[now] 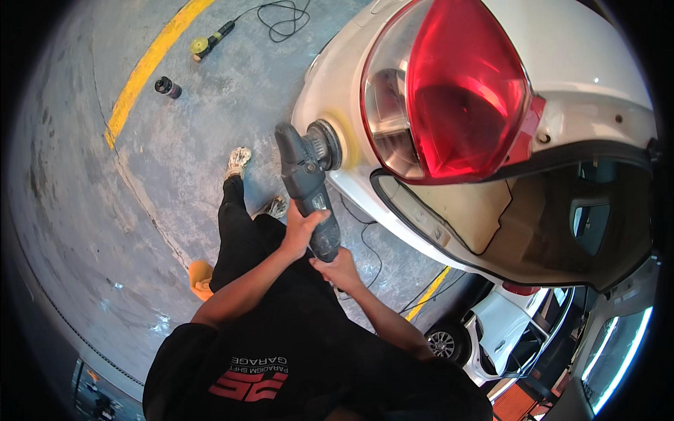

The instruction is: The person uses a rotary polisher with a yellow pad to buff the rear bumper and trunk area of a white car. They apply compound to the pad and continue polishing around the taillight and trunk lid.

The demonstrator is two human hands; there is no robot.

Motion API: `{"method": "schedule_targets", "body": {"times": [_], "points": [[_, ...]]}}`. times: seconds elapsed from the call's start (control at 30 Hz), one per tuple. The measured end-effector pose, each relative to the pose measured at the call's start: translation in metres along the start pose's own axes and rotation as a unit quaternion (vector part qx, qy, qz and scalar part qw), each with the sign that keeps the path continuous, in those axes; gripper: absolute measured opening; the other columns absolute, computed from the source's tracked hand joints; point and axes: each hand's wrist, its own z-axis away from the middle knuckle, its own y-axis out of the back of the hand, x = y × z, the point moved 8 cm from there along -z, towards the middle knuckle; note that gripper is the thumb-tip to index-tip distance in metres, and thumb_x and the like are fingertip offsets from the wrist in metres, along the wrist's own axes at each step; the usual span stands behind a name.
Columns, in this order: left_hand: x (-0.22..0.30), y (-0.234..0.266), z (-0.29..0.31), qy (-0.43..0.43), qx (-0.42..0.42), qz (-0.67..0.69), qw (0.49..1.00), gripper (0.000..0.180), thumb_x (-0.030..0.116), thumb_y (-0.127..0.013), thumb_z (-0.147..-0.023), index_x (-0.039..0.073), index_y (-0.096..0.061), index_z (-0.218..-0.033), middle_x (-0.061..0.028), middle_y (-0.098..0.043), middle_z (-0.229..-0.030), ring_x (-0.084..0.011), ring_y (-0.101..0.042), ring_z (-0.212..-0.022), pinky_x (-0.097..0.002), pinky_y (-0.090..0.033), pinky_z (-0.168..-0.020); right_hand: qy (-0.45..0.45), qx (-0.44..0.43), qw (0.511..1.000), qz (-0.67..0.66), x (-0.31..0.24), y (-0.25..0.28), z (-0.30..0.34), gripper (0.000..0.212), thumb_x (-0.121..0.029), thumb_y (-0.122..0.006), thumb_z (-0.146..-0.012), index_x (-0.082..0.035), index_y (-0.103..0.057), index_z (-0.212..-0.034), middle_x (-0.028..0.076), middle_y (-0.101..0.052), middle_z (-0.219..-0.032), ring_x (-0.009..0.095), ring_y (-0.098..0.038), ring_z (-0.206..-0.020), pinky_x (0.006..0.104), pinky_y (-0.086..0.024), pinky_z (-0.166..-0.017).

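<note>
A black car polisher [302, 172] is held out in front of me. My left hand [302, 230] is closed around the middle of its body, and my right hand [338, 269] grips its rear end. The round yellow pad [347, 140] is up against the white car's [319, 95] rear body panel, just left of the large red and clear tail light [463, 91]. Its working face is hidden against the paint, and I cannot tell whether it spins. To the right of the light, the rear opening shows a beige interior [484, 210].
On the grey floor [189, 133] lie another polisher [203, 48] with a yellow pad and its cable [281, 21], plus a dark bottle [168, 88]. A black cable [372, 252] runs beneath the car's edge. An orange object [201, 277] is by my leg; another white car [502, 330] stands lower right.
</note>
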Motion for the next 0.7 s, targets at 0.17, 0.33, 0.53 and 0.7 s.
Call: {"method": "schedule_targets", "body": {"times": [0.17, 0.33, 0.53, 0.7], "points": [[0.053, 0.031, -0.056, 0.014, -0.054, -0.052, 0.997, 0.059, 0.016, -0.081, -0.079, 0.000, -0.053, -0.128, -0.0097, -0.064, -0.108, -0.0184, -0.065, -0.093, -0.0353, -0.056, -0.082, 0.021, 0.042, 0.993, -0.104, -0.045, -0.067, -0.042, 0.025, -0.018, -0.084, -0.090, -0.003, -0.064, -0.085, 0.000, -0.061, -0.064, 0.008, -0.057, -0.051, 0.0271, -0.043, -0.046], [0.145, 0.029, -0.120, 0.014, -0.115, -0.154, 0.981, 0.063, 0.018, -0.082, -0.075, -0.001, -0.055, -0.129, -0.0090, -0.064, -0.106, -0.0188, -0.064, -0.094, -0.0348, -0.054, -0.085, 0.079, 0.067, 0.975, -0.199, -0.129, -0.120, -0.086, 0.021, -0.015, -0.079, -0.094, -0.003, -0.066, -0.083, -0.002, -0.060, -0.064, 0.007, -0.055, -0.050, 0.0266, -0.041, -0.046], [0.240, -0.028, -0.206, -0.025, -0.182, -0.236, 0.954, 0.056, 0.019, -0.078, -0.079, -0.001, -0.056, -0.126, -0.0111, -0.065, -0.102, -0.0191, -0.068, -0.082, -0.0337, -0.057, -0.074, 0.095, 0.101, 0.953, -0.271, -0.236, -0.115, -0.140, 0.026, -0.016, -0.077, -0.094, -0.004, -0.062, -0.076, -0.002, -0.057, -0.061, 0.007, -0.052, -0.048, 0.0270, -0.041, -0.046], [0.236, -0.048, -0.301, 0.029, -0.184, -0.198, 0.962, 0.044, 0.023, -0.079, -0.080, 0.002, -0.062, -0.115, -0.0061, -0.066, -0.096, -0.0150, -0.066, -0.080, -0.0324, -0.055, -0.072, 0.083, 0.118, 0.949, -0.279, -0.284, -0.084, -0.209, 0.026, -0.020, -0.077, -0.093, -0.006, -0.059, -0.080, 0.000, -0.058, -0.062, 0.009, -0.053, -0.047, 0.0276, -0.041, -0.044]]}}
